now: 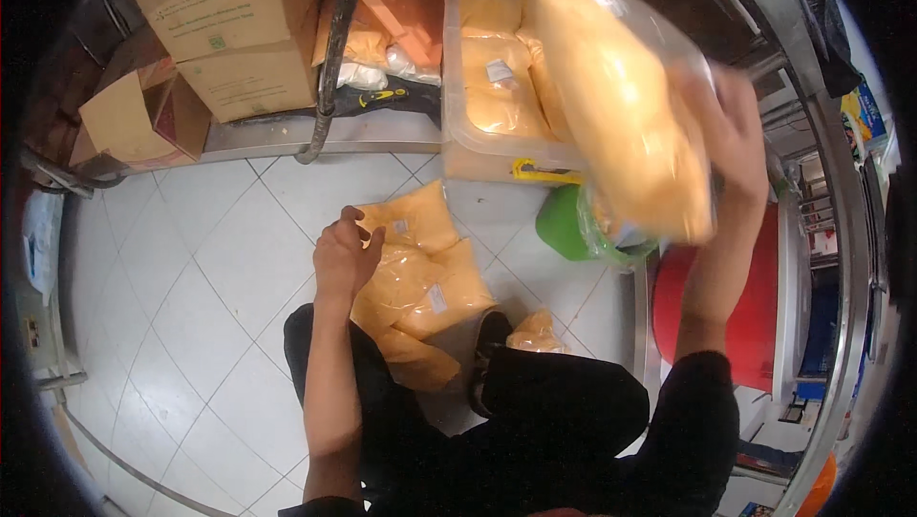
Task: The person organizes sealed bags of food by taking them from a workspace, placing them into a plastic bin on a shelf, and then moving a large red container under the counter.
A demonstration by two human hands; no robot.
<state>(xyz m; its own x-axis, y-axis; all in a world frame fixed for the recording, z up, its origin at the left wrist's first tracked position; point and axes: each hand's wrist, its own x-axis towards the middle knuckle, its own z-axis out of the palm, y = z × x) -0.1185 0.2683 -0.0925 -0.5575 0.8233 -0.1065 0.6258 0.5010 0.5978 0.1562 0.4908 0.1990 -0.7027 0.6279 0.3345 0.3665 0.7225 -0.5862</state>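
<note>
My right hand (731,130), smeared by motion, grips the edge of a large clear plastic bag of pale orange powder (621,102). The bag hangs tilted in the air, in front of the right side of a clear plastic bin (458,140). Similar filled bags (492,59) lie inside that bin. Over the floor at the middle, my left hand (346,254) has bent fingers with a gap to the thumb and nothing visible between them. It is beside several orange powder bags (411,274) with white labels; whether it touches them I cannot tell.
A green bucket (564,221) stands below the raised bag, partly hidden. To the right is a red panel or container (712,312). A small bag (537,334) lies by my foot. Cardboard boxes (234,30) fill the shelf at the left, behind a dark bent pole (334,59). White tiles (210,278) cover the floor.
</note>
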